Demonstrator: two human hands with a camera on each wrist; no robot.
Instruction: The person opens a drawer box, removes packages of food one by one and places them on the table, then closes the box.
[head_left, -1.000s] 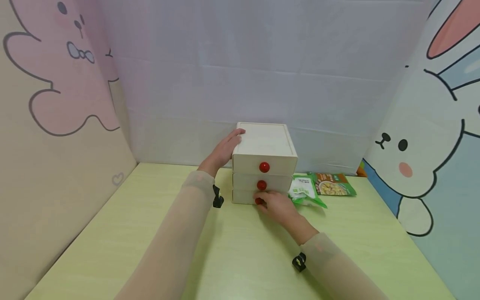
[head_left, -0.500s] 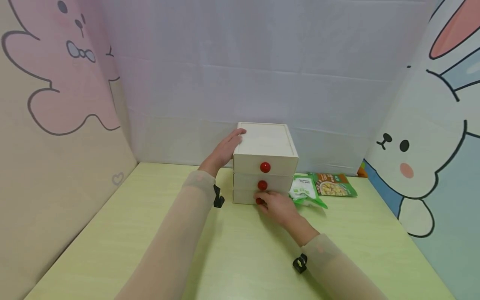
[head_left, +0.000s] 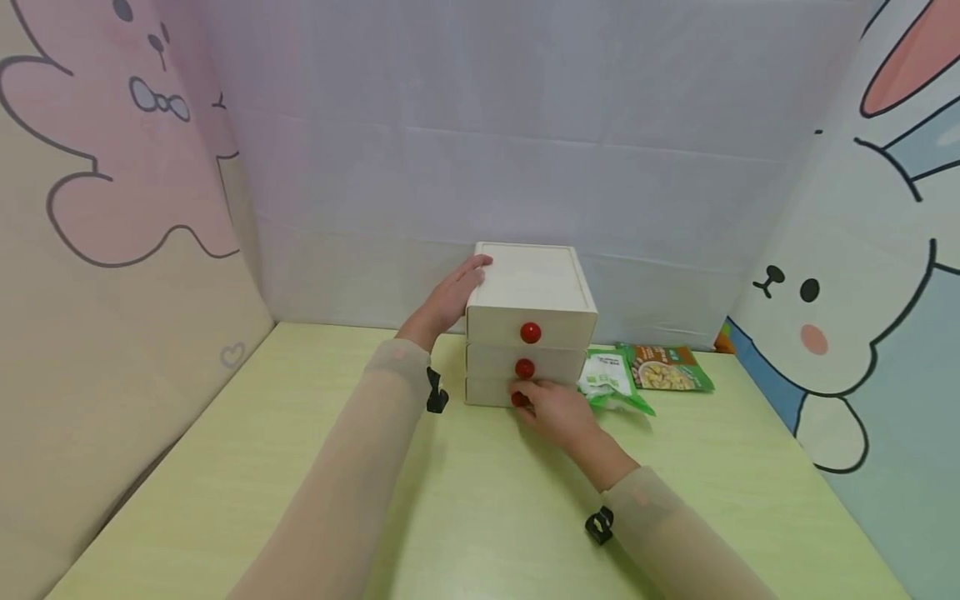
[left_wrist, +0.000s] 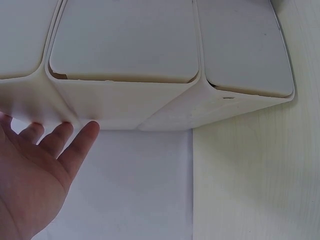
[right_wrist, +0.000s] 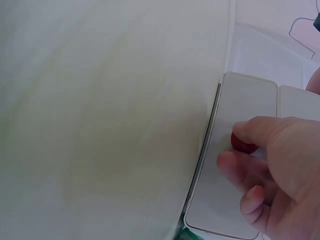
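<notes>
A white three-drawer cabinet (head_left: 532,275) stands at the back of the table, each drawer front bearing a round red knob. My left hand (head_left: 448,302) rests against the cabinet's left side, fingertips over its top edge. In the left wrist view the fingers (left_wrist: 80,147) are spread and fairly straight against the side wall. My right hand (head_left: 562,412) pinches the lowest red knob (right_wrist: 242,145) between thumb and fingers. The bottom drawer (head_left: 489,392) sits in line with the drawers above. Part of the lowest knob is hidden by the fingers.
Right of the cabinet lie a green-and-white packet (head_left: 606,375) and a brown-and-green food packet (head_left: 666,368). A pale wood-grain table (head_left: 262,467) extends in front. A pale cloth wall (head_left: 420,167) stands behind, and cartoon-printed panels flank both sides.
Both hands keep their places on the cabinet and the knob. The head view shifts very slightly; no drawer visibly moves.
</notes>
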